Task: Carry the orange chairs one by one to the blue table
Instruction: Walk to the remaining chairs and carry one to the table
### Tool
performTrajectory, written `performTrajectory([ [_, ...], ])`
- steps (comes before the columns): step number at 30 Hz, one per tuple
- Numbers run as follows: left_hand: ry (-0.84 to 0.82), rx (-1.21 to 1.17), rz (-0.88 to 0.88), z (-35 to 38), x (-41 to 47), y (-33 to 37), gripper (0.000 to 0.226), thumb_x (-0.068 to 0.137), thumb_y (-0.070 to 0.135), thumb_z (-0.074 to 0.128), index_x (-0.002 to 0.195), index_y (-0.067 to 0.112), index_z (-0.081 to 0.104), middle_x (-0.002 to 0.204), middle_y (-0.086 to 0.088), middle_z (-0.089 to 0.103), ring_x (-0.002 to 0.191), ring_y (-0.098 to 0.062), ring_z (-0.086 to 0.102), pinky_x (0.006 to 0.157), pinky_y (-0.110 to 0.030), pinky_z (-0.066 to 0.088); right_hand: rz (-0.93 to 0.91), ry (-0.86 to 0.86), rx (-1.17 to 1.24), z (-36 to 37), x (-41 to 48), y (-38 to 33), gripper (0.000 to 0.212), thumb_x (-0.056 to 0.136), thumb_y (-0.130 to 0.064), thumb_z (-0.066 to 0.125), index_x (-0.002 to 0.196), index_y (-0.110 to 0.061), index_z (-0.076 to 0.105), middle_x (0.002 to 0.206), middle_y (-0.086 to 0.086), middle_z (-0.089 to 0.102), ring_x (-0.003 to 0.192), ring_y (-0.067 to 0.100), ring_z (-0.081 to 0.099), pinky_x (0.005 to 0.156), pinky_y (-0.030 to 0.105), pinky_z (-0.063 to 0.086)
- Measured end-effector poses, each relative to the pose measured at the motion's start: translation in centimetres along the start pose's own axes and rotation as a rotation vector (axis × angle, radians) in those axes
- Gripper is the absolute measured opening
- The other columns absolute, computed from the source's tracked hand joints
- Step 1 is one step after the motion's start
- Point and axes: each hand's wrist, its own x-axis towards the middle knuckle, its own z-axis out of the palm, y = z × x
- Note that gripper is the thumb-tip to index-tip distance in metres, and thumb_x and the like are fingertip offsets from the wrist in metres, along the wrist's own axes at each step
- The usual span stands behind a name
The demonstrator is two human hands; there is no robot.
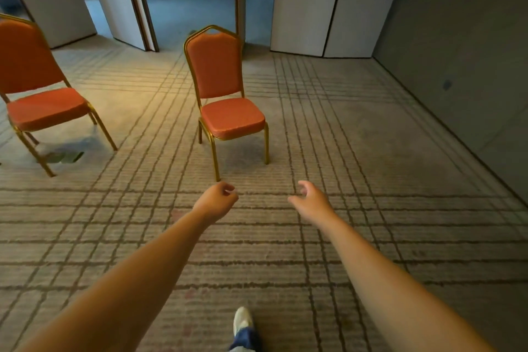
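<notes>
Ten fingers (228, 190), and not one of them holds a thing. They are softly bent and loose on both the left hand (216, 203) and the right hand (312, 203). The two hands float side by side in the air, a little apart, at the ends of bare arms (143, 274) held out in front.

Just past the hands stands an orange chair (225, 94) with thin gold legs. It sits upright on the striped carpet (371, 180), with its seat turned toward the person. No hand touches it. A second orange chair (34, 88) stands well off to the left. One white shoe (243, 320) shows at the bottom, pointing at the near chair.

The blue table is nowhere in view.

This looks like the reach-for-a-chair step — the carrying part is not begun. Next, the person likely needs to step closer and take hold of the gold frame, maybe one hand on the back and one under the seat, then lift it clear of the carpet.
</notes>
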Motion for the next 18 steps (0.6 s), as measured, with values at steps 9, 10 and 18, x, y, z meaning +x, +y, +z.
performTrajectory([
  [9, 0.003, 0.067, -0.033, -3.1, 22.0, 10.3, 0.040, 0.088, 0.036, 0.057, 0.124, 0.020, 0.054, 0.098, 0.006, 0.062, 0.084, -0.012, 0.063, 0.077, -0.032, 0.054, 0.011, 0.113, -0.033, -6.3, 23.5, -8.6, 0.068, 0.087, -0.041, 0.062, 0.148, -0.027, 0.035, 0.150, 0.002, 0.042, 0.132, 0.019, 0.046, 0.096, 0.031, 0.040],
  [10, 0.011, 0.083, -0.029, -3.4, 23.3, 10.8, 0.041, 0.088, 0.036, 0.057, 0.125, 0.019, 0.054, 0.100, 0.004, 0.062, 0.087, -0.013, 0.063, 0.080, -0.033, 0.054, -0.003, 0.125, -0.039, -6.4, 25.2, -9.2, 0.068, 0.086, -0.042, 0.062, 0.147, -0.027, 0.035, 0.149, 0.001, 0.042, 0.131, 0.019, 0.046, 0.095, 0.031, 0.040],
  [18, 0.139, 0.088, -0.075, -6.3, 42.7, 15.9, 0.038, 0.086, 0.040, 0.057, 0.120, 0.024, 0.056, 0.108, 0.004, 0.063, 0.094, -0.014, 0.060, 0.086, -0.034, 0.052, -0.101, -0.003, -0.134, -9.6, 46.9, -16.2, 0.070, 0.084, -0.045, 0.061, 0.147, -0.027, 0.035, 0.150, 0.001, 0.040, 0.129, 0.020, 0.047, 0.090, 0.030, 0.040],
])
